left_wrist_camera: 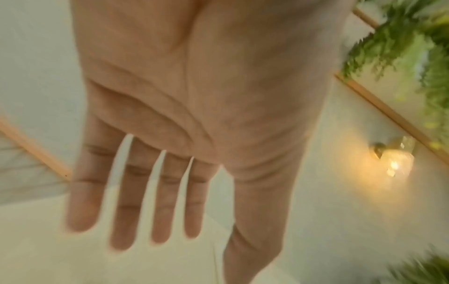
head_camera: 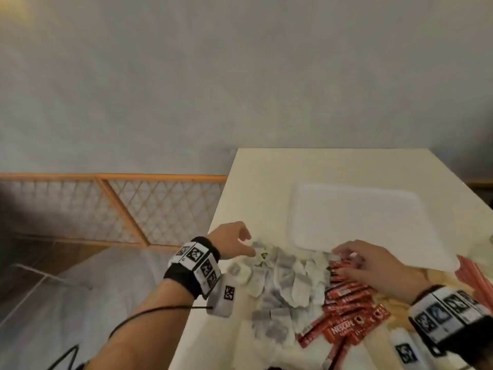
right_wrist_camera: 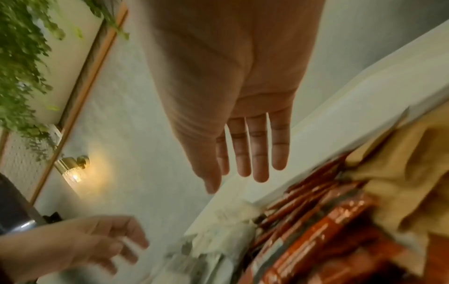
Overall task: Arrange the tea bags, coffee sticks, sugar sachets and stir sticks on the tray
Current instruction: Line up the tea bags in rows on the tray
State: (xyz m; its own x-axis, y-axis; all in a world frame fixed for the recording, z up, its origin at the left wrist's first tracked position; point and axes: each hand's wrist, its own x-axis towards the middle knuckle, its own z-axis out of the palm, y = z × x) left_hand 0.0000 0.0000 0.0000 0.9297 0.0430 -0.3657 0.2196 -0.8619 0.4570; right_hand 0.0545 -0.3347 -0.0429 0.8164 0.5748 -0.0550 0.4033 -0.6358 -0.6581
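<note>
- White tray [head_camera: 354, 214], lying bare on cream table [head_camera: 256, 182], towards far right side.
- Heaped just in front of tray's near edge: pale tea bags [head_camera: 285, 276], crumpled and overlapping, spread from left to middle.
- Right of tea bags and touching them: red coffee sticks [head_camera: 346, 297], fanned in a loose pile, "Nescafe" legible on one.
- Further right, partly under right wrist: tan sugar sachets [right_wrist_camera: 398, 173]; blurred in head view.
- At right edge of table: pinkish stir sticks [head_camera: 472, 273], lying beside tray's near right corner.
- Left hand [head_camera: 234, 241] over left end of tea bags, fingers bent down towards them in head view, straight and spread in left wrist view; nothing visibly gripped.
- Right hand [head_camera: 373, 263] spread over far end of coffee sticks, fingers [right_wrist_camera: 257, 153] straight and slightly parted, holding nothing; contact with sticks could not be told.
- Marker-covered bands worn on both wrists.
- Beyond table: pale wall [head_camera: 240, 76], wooden lattice panel [head_camera: 112, 206] at left, lit wall lamp [left_wrist_camera: 393, 159], green foliage [left_wrist_camera: 413, 38].
</note>
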